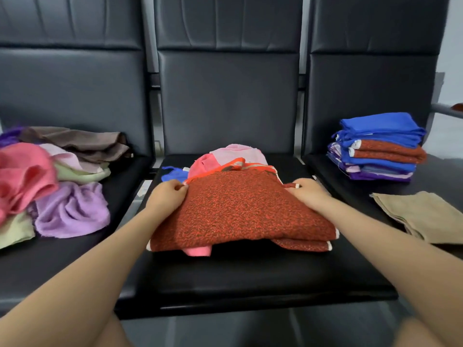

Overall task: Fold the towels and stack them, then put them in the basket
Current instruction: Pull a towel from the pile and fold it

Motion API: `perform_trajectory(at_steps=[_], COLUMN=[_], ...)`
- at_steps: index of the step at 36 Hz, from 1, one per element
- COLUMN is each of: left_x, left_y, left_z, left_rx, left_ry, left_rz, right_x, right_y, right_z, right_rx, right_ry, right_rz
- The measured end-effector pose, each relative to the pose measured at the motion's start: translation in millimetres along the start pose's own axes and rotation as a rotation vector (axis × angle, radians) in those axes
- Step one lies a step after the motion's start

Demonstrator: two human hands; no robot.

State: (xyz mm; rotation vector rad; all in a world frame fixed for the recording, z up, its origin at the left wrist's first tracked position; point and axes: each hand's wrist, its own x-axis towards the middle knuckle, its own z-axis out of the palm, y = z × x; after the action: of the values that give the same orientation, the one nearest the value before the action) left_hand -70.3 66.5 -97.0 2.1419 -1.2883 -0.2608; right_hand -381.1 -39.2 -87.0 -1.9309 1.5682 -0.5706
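A rust-red speckled towel [240,211] lies doubled over on the middle black seat [250,274]. My left hand [166,195] pinches its far left corner. My right hand [309,192] pinches its far right corner. Under and behind it lie a pink towel [200,251], a pale pink towel [240,152] and a blue one [174,174]. A stack of folded towels [378,149], blue, rust-red and purple, stands on the right seat. No basket is in view.
A loose heap of unfolded towels [52,181], pink, lilac, pale green and brown, covers the left seat. A folded beige towel [426,215] lies at the front of the right seat. Seat backs rise behind; a metal armrest [446,111] sticks out far right.
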Motion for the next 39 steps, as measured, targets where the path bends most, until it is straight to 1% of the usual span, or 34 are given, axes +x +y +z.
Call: perform_trajectory(at_steps=[3,6,9,11,14,17,19,23,27,30,32,34,37,39], left_x=[1.6,2.8,2.5,1.1,-5.4,-12.1,-18.2,-30.9,-46.2,-56.6,-60.9,-65.5,-66.8,-71.3], left_y=[-1.0,-0.3,-1.4,-0.9,0.7,-0.1,-2.3,-4.5,-6.0,-6.0,-6.9,-8.7,-14.2,-10.7], left_z=[2.1,2.9,0.3,-2.5,-6.2,-10.4,-16.2,-24.0,-26.8,-31.9,-34.5,-39.6,-45.7,-49.5], left_rx=[0.01,0.0,-0.016,-0.015,-0.048,-0.102,-0.113,0.031,0.072,0.042,-0.086,-0.279,-0.476,-0.604], left_ry=[0.034,0.05,0.029,0.011,0.0,-0.007,-0.019,-0.09,-0.102,-0.131,-0.157,-0.148,-0.106,-0.099], left_rz=[-0.004,-0.019,-0.023,0.001,0.016,-0.041,-0.08,-0.096,-0.104,-0.158,-0.218,-0.252,-0.193,-0.153], right_x=[0.6,0.5,0.2,-2.9,-11.1,-16.9,-25.7,-39.5,-52.0,-60.3,-64.7,-64.9,-65.2,-67.9], right_y=[-0.8,1.3,3.9,3.8,3.4,4.8,4.3,6.8,7.8,6.6,6.1,7.1,3.5,-0.8], right_z=[1.4,2.7,0.6,-2.2,-8.1,-15.9,-21.5,-26.1,-23.7,-21.8,-20.5,-20.2,-24.8,-29.0], right_rx=[-0.015,-0.153,-0.271,-0.286,-0.246,-0.195,-0.229,-0.401,-0.382,-0.327,-0.212,0.002,0.276,0.415], right_ry=[0.015,0.041,0.069,0.076,0.06,0.012,-0.025,-0.073,-0.071,-0.068,-0.045,0.008,0.104,0.136], right_rz=[-0.027,-0.02,-0.021,-0.015,0.017,0.07,0.113,0.168,0.202,0.227,0.238,0.221,0.179,0.182])
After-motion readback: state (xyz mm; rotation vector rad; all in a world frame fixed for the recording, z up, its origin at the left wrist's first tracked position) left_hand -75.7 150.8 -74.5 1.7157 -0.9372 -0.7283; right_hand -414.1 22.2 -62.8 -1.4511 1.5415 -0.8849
